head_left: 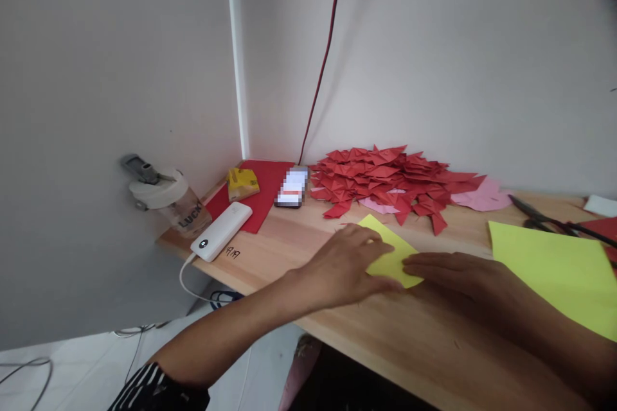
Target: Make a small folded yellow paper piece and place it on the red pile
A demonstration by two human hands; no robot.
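I see two plain walls meeting in a corner: a darker grey wall on the left and a paler wall at the back, with a bright white strip running up near the join. Down the paler one I can follow a red-and-black cord (its soft shadow falls to the right). A light wood table fills the corner, and below I make out a whitish floor with thin cables.
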